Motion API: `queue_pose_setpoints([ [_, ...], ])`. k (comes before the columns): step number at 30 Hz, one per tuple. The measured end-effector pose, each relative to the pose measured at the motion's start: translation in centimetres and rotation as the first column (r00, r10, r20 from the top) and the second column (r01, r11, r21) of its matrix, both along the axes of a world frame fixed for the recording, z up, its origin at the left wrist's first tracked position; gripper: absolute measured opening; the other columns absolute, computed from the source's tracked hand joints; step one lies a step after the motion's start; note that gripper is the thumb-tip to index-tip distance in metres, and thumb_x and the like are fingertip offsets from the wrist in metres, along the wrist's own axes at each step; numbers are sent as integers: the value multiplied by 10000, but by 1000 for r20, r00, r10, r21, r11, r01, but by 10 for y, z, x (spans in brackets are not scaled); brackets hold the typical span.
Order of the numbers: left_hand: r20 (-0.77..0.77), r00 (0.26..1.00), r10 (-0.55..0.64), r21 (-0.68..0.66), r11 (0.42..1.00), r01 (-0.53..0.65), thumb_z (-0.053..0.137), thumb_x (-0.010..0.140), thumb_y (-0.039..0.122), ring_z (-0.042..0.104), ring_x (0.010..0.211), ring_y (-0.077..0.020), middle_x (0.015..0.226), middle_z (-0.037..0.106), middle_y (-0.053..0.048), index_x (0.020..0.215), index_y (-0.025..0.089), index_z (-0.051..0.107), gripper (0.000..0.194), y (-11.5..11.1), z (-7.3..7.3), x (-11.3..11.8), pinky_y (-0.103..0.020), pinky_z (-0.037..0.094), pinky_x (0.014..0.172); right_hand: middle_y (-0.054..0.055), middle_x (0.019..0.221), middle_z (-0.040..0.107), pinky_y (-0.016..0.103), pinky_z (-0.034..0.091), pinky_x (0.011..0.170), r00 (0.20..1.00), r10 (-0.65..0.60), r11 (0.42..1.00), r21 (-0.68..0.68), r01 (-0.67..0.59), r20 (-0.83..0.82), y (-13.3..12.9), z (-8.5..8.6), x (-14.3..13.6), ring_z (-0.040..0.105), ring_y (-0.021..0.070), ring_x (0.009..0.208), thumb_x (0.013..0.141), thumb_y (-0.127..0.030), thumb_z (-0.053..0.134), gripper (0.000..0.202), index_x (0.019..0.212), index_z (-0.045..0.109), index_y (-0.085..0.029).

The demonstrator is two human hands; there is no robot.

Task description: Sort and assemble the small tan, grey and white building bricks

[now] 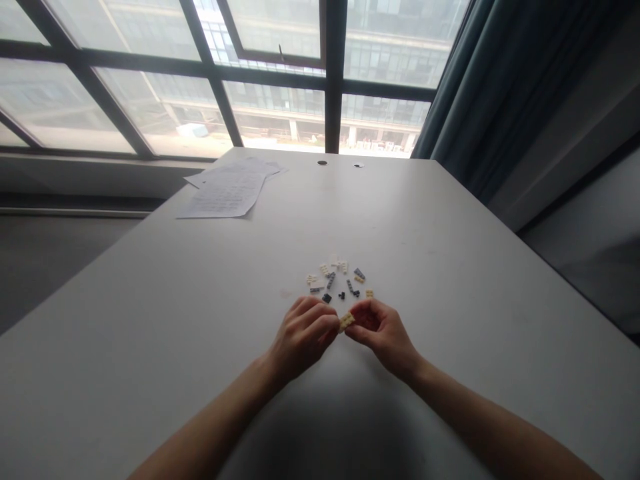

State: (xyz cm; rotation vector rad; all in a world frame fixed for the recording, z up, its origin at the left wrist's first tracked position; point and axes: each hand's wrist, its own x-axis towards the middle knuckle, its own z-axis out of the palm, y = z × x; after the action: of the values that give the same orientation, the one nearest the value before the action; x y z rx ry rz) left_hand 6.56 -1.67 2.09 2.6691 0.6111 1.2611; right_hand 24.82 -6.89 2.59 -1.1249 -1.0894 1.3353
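Between my two hands is a small tan toy brick [347,322] with studs on top. My left hand [307,331] pinches its left end, and the fingers there cover part of it. On the other end, the thumb and fingers of my right hand [383,333] close on the same brick. Just beyond my fingers lie several loose bricks: white ones [317,285], a long grey one [331,280], a dark grey one [359,273] and small black ones [327,298]. A tan piece [369,293] rests beyond my right hand.
The pieces lie on a white table [450,267]. Printed paper sheets [225,193] are at its far left. Two round holes, one of them here [323,163], are near the far edge. Windows stand behind, with a dark curtain [480,87] at the right.
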Motion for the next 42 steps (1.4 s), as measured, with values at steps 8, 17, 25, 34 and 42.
queue_pose_setpoints([
  [8, 9, 996, 84, 8, 996, -84, 623, 836, 183, 554, 772, -147, 798, 659, -11, 844, 213, 597, 41, 2, 3, -3, -292, 441, 736, -25, 687, 566, 255, 406, 585, 980, 2, 999, 38, -10, 199, -2, -1, 5, 492, 118, 615, 699, -344, 754, 254, 818, 587, -194],
  [17, 4, 999, 37, 7, 999, -37, 641, 826, 173, 554, 795, -149, 821, 663, -9, 899, 232, 619, 97, 3, -2, -5, -296, 439, 749, -9, 760, 601, 272, 432, 624, 936, 61, 984, 139, -115, 347, -5, 0, 4, 529, 130, 655, 705, -325, 759, 247, 862, 612, -205],
  [25, -39, 997, 62, 3, 998, -61, 629, 831, 178, 555, 829, -166, 886, 657, -32, 992, 231, 625, 170, 5, 0, -5, -317, 451, 774, 8, 851, 578, 274, 435, 640, 853, 43, 958, 220, -182, 520, 1, -4, 12, 517, 143, 714, 728, -302, 744, 322, 1024, 635, -235],
  [34, -79, 982, 173, -26, 984, -176, 529, 841, 120, 544, 888, -187, 924, 648, -50, 929, 213, 636, 167, 21, -10, -20, -346, 451, 805, 63, 989, 580, 365, 421, 872, 505, -27, 957, 169, -236, 863, 18, -13, 13, 526, 224, 960, 736, -281, 727, 340, 1063, 657, -219],
  [42, -329, 944, 6, -143, 988, -56, 602, 830, 309, 543, 975, -232, 1044, 634, -87, 1061, 202, 596, 255, 20, -6, -28, -395, 422, 872, 56, 1001, 572, 324, 429, 866, 514, -4, 959, 149, -240, 858, 17, -14, 17, 526, 202, 949, 747, -301, 724, 368, 1094, 649, -206],
])
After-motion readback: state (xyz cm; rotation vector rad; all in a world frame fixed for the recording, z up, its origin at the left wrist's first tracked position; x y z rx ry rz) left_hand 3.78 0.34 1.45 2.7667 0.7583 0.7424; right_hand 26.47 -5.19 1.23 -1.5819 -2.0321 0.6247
